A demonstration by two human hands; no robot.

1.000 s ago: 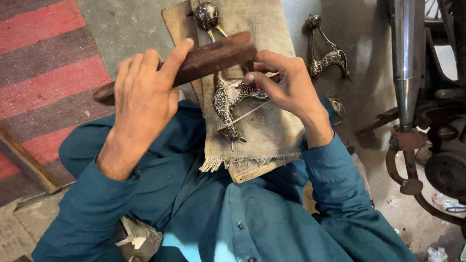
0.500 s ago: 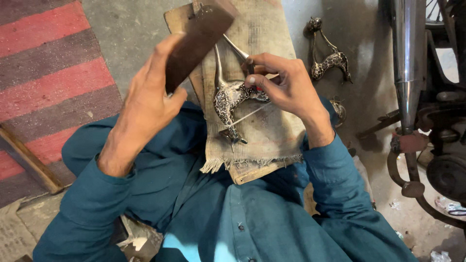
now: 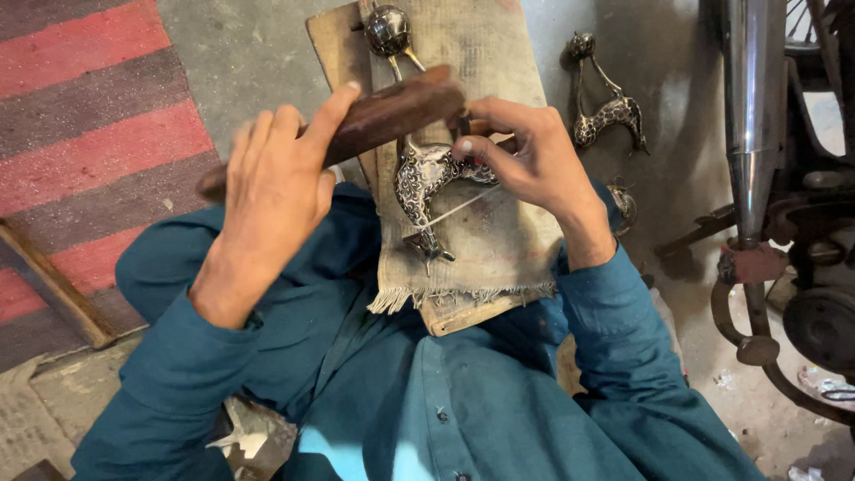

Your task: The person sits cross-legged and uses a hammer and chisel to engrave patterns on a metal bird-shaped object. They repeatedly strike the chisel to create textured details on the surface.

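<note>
- Head view: the left hand [image 3: 274,183] is clenched around a dark wooden block [image 3: 374,123], thumb and fingers wrapped over its near end; the block lies almost level, tilted up a little toward its far end, just above the work.
- The right hand [image 3: 525,160] is closed in a pinch, its fingertips [image 3: 463,147] pressing a thin metal tool, mostly hidden by the hand and the block, against an ornate metal piece [image 3: 426,183]. What looks like a thin silver wire [image 3: 454,210] runs out from under this hand across the cloth.
- The ornate metal piece is dark with a fine pale pattern, curved like a handle, with a round knob [image 3: 388,30] at its far end. It lies on a piece of burlap cloth [image 3: 485,240] with a frayed near edge.
- The cloth is spread over a wooden board [image 3: 331,53] that rests on the person's lap, against the teal shirt [image 3: 427,392].
- A second patterned metal piece [image 3: 606,111] lies on the grey floor to the right of the board, apart from it.
- A red and dark striped mat [image 3: 89,116] covers the floor on the left.
- A shiny metal pipe [image 3: 753,98] and rusty machine parts [image 3: 757,276] stand at the right edge.
</note>
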